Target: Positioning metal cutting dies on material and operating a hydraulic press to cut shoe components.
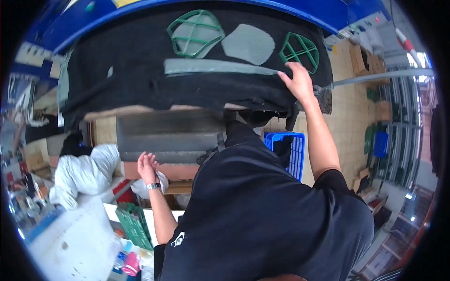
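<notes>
Over the right end of the black cloth (126, 75), my right hand (298, 83) reaches out with thumb and fingers apart. Its fingertips are at the lower edge of a small green cutting die (300, 50) with crossed bars; whether they touch it I cannot tell. A larger green cutting die (195, 35) lies farther left, over a pale grey-green patch. Between the two dies is another pale patch (248, 44) of rounded shape, and a long pale strip (220, 67) runs below them. My left hand (147, 167), wearing a metal watch, hangs low with loosely bent fingers, holding nothing visible.
A blue machine beam (262, 7) spans the table's far side. By my right side stands a blue plastic basket (296, 154) with dark material. White wrapped bundles (86, 173), a pale table (75, 239) and green dies (134, 225) are at left. Shelving (398, 126) lines the right.
</notes>
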